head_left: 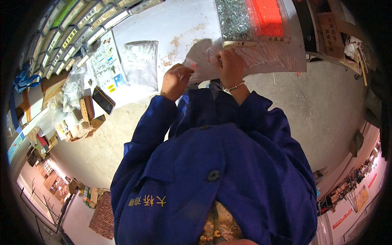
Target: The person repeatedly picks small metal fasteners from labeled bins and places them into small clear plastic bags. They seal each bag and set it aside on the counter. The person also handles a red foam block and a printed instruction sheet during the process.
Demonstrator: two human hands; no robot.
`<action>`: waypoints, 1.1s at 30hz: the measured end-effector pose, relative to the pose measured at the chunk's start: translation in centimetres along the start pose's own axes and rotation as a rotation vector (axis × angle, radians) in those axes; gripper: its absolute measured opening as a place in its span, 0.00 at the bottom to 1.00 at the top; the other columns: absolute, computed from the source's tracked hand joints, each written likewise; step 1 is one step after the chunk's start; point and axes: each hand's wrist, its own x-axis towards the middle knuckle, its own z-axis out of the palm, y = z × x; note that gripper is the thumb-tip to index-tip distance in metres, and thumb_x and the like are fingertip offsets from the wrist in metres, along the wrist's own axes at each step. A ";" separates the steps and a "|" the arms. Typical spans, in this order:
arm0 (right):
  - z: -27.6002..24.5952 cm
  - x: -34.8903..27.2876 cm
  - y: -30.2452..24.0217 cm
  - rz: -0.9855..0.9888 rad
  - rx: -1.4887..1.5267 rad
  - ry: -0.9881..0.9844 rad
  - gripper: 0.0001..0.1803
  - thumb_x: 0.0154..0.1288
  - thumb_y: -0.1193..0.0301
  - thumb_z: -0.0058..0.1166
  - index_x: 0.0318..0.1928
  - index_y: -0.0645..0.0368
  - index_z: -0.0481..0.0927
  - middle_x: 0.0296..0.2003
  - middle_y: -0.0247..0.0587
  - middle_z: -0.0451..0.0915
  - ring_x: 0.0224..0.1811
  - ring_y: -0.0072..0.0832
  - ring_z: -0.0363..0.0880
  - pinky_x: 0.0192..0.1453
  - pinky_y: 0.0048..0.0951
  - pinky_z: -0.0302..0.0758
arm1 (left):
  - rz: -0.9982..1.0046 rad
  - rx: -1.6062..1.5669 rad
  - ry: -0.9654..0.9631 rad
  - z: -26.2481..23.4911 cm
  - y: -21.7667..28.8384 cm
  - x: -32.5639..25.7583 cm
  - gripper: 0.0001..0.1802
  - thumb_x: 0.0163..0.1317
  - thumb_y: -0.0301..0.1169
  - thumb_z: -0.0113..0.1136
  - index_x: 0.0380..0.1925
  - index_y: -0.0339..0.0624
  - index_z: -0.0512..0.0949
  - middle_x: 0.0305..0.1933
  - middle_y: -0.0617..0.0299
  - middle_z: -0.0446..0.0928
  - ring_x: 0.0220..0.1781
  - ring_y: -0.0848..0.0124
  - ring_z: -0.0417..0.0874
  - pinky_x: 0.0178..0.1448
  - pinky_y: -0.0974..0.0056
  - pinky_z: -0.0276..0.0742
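Both my hands are over the near edge of a white table (pixel 175 24). My left hand (pixel 176 80) is closed, its thumb and fingers pinched at a small clear plastic bag (pixel 192 64) with a few red bits showing in it. To its right, my right hand (pixel 232 67) is also closed, with fingers curled downward beside clear film; what lies in its fingertips is hidden. Just beyond the right hand stand a tray of small silvery screws (pixel 234 20) and a tray of small red plastic pieces (pixel 267 18). Clear bags with pale slim pieces (pixel 263 57) lie right of that hand.
A large clear bag of white pieces (pixel 140 57) lies left on the table, beside a printed sheet (pixel 104 61). Rows of labelled drawers (pixel 73 32) rise at the far left. A dark phone-like slab (pixel 103 100) sits at the left edge. Concrete floor (pixel 302 102) shows below.
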 end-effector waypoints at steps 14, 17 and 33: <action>0.5 -2.4 -6.5 0.487 0.923 -0.289 0.07 0.62 0.71 0.59 0.35 0.63 0.78 0.29 0.46 0.80 0.28 0.31 0.80 0.34 0.32 0.75 | -0.310 -1.066 -0.014 0.5 1.5 0.6 0.05 0.68 0.25 0.56 0.43 0.37 0.75 0.38 0.61 0.79 0.37 0.74 0.81 0.39 0.69 0.79; -1.8 -3.5 -5.5 0.126 0.696 -0.214 0.05 0.67 0.75 0.55 0.41 0.63 0.79 0.32 0.39 0.80 0.31 0.25 0.80 0.37 0.27 0.77 | -0.510 -1.272 0.011 1.4 1.6 -0.1 0.06 0.69 0.24 0.54 0.44 0.37 0.73 0.38 0.54 0.81 0.33 0.68 0.84 0.34 0.64 0.82; -2.0 -5.0 6.3 0.298 -0.023 0.038 0.10 0.54 0.69 0.63 0.33 0.61 0.78 0.34 0.48 0.78 0.37 0.45 0.80 0.40 0.42 0.77 | -0.600 -1.165 -0.095 4.8 -0.8 0.2 0.08 0.67 0.33 0.47 0.35 0.42 0.73 0.28 0.63 0.73 0.26 0.72 0.75 0.29 0.67 0.73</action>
